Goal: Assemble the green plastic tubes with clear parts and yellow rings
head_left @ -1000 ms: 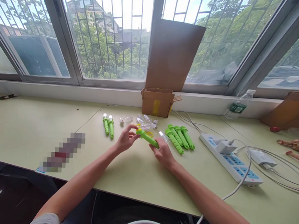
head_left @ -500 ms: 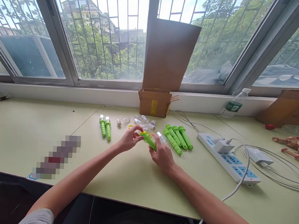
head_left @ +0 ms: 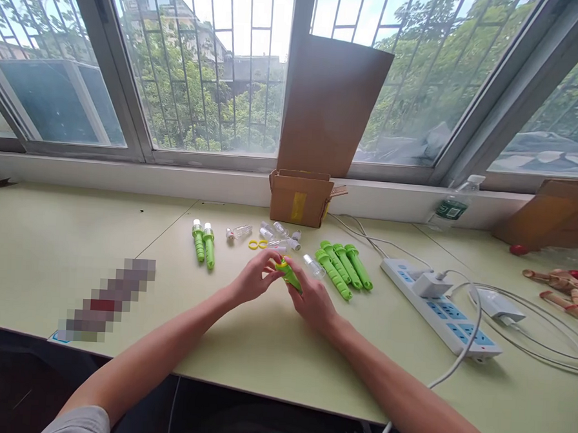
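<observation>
Between my hands, above the middle of the table, is a green plastic handle [head_left: 291,278] with a bit of yellow at its upper end. My right hand [head_left: 311,300] wraps its body. The fingers of my left hand [head_left: 257,278] are closed at the upper end, partly covering it; whether they pinch a separate part there is hidden. Just right of my fingers lies a clear tube [head_left: 314,265]. Two yellow rings [head_left: 258,244] and several small clear bottles [head_left: 281,230] lie behind my hands.
Several green handles [head_left: 347,266] lie to the right, and two white-topped green sticks [head_left: 203,244] to the left. A power strip [head_left: 439,308] with cables stands further right. At the back are a cardboard box [head_left: 302,201] and a plastic bottle [head_left: 454,202].
My left hand has closed in nearer to my right hand and now covers more of the green handle's upper end. The yellow rings on the table show more fully.
</observation>
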The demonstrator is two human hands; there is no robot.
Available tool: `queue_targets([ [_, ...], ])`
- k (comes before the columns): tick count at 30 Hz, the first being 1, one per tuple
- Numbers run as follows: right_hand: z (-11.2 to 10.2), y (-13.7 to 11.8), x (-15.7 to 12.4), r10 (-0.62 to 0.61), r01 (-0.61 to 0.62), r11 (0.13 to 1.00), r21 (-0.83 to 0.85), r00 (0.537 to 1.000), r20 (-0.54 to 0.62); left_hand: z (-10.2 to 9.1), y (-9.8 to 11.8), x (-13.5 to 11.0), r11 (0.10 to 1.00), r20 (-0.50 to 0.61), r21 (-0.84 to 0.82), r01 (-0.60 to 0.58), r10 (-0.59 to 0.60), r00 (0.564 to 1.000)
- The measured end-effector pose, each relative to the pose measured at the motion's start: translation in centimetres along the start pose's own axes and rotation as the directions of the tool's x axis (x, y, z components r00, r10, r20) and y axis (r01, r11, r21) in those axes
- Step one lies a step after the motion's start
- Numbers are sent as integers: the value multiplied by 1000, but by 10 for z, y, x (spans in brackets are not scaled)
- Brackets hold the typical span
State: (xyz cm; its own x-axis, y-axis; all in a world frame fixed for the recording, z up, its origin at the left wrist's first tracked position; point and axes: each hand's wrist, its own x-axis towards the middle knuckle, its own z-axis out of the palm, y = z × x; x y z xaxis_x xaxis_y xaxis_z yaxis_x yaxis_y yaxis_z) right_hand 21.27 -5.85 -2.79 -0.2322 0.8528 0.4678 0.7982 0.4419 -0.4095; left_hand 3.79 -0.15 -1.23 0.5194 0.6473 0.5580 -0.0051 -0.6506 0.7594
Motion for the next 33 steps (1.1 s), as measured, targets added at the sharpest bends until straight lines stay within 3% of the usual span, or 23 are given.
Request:
queue_targets([
  [10, 0, -2, 0, -27, 27, 997, 68, 1000, -3, -8, 2, 1, 993, 29, 108, -49, 46, 999],
  [19, 3, 0, -1, -69, 69, 997, 36, 997, -19, -14, 2, 1, 995, 89, 96, -1, -7, 996],
  [24, 2, 1, 0, -83, 88, 991, 101, 995, -53, -12, 2, 1, 993, 62, 109, -48, 42, 997],
  [33, 1, -3, 0, -4, 24, 958, 285, 997, -72, -11, 1, 4, 981, 9, 147, -130, 130, 991],
])
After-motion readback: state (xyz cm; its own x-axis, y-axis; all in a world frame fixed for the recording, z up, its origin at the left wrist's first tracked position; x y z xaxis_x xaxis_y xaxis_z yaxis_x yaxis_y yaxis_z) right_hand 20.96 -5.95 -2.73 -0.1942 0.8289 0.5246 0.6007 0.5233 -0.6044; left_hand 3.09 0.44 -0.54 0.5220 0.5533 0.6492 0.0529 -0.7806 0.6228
